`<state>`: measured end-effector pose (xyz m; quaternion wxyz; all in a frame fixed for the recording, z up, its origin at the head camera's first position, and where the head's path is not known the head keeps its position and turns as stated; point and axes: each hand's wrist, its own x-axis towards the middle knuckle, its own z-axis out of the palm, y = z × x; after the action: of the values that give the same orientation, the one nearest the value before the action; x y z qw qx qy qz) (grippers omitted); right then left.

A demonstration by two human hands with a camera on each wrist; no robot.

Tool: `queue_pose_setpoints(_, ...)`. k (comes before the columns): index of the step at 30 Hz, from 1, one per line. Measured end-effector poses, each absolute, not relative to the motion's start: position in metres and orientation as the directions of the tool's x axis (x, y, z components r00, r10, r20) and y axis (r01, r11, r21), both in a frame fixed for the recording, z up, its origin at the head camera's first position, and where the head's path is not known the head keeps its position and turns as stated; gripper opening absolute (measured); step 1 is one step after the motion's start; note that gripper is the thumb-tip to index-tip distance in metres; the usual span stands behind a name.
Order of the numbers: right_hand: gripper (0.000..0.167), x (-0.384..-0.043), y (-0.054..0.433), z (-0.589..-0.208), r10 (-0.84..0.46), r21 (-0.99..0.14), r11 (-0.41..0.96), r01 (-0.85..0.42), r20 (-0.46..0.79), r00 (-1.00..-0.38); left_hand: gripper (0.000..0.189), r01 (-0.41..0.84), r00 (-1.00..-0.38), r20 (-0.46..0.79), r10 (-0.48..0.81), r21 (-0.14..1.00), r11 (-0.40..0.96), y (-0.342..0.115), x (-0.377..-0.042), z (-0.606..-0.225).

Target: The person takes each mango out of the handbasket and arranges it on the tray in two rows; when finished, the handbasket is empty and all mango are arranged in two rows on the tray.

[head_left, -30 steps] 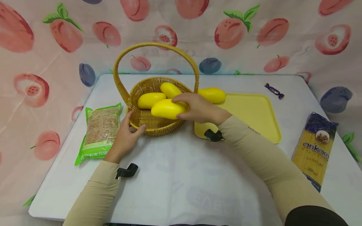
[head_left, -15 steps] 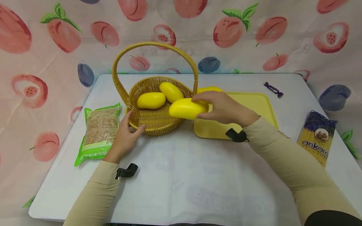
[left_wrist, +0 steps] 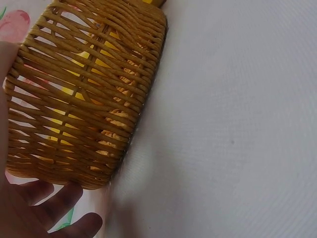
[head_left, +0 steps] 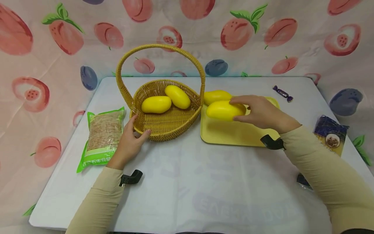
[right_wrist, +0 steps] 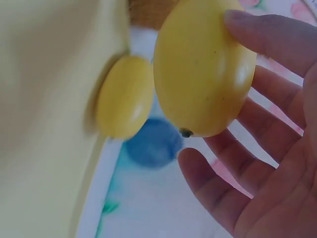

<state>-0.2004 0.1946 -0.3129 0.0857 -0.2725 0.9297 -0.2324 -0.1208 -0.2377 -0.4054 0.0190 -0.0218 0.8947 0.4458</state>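
A yellow mango (head_left: pixel 223 110) is pinched between the thumb and fingers of my right hand (head_left: pixel 260 112), held over the yellow tray (head_left: pixel 222 136). In the right wrist view its dark stem end faces down. A second mango (head_left: pixel 217 97) lies at the tray's back left corner. Two more, a left mango (head_left: pixel 156 104) and a right mango (head_left: pixel 177 97), sit inside the wicker basket (head_left: pixel 169 131) with a tall hoop handle. My left hand (head_left: pixel 128 143) rests against the basket's near left side, thumb and fingers spread and extended; the left wrist view shows fingertips (left_wrist: pixel 89 224) beside the weave.
A green-edged food packet (head_left: pixel 103 136) lies left of the basket. At the back right is a purple wrapped candy (head_left: pixel 282 93). A blue and yellow pasta pack (head_left: pixel 331 131) lies at the right, partly hidden by my right sleeve (head_left: pixel 327 169). A fruit-print cloth (head_left: pixel 193 42) hangs behind the table.
My right hand has lifted the mango out of the basket and carried it right, over the tray. The left hand and the basket have stayed in place.
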Motion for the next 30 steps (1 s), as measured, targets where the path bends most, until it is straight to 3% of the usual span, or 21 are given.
queue_pose_setpoints(8,0.058,-0.213,0.234,-0.323,-0.432,-0.477,0.808,-0.346,-0.080,-0.898,0.088,-0.057,-0.998,-0.056,-0.020,0.799,0.598,-0.238,-0.120,-0.405)
queue_pose_setpoints(30,0.067,-0.246,0.285,-0.340,-0.271,-0.408,0.896,-0.174,-0.192,-0.943,0.087,-0.046,-0.999,-0.039,-0.024,0.794,0.606,-0.237,-0.121,-0.407)
